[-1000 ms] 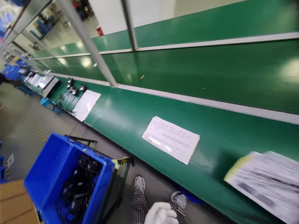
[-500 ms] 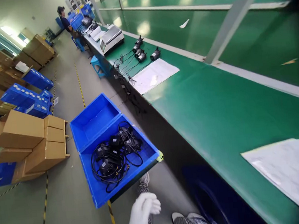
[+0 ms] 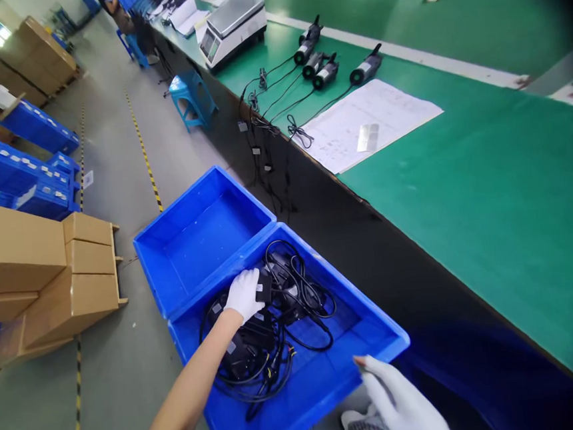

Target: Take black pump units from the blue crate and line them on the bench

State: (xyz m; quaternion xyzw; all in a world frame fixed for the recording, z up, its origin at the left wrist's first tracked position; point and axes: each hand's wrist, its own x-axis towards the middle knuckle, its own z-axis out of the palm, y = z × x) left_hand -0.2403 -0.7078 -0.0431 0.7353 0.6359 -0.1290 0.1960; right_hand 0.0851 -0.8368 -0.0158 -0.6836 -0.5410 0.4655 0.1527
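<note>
A blue bin (image 3: 376, 327) stands right in front of me, holding a tangle of black power adapters and cords (image 3: 299, 301). My left hand (image 3: 246, 292), in a white glove, reaches into the bin with its fingers curled around one black adapter (image 3: 264, 288). My right hand (image 3: 403, 402), also gloved, is at the bottom edge with fingers apart. Its forefinger is at the bin's near right rim. An empty blue bin (image 3: 202, 229) adjoins the first one on the far side.
A long green bench (image 3: 490, 190) runs along the right with a paper sheet (image 3: 363, 124), several black corded devices (image 3: 324, 71) and a scale (image 3: 232, 25). A blue stool (image 3: 190, 96), cardboard boxes (image 3: 34, 264), blue crates (image 3: 7, 179) and a distant person (image 3: 115, 6) are to the left.
The view has swung left and down from the bench to the bins. My left hand has gone from my lap into the bin onto an adapter. My right hand has come into view.
</note>
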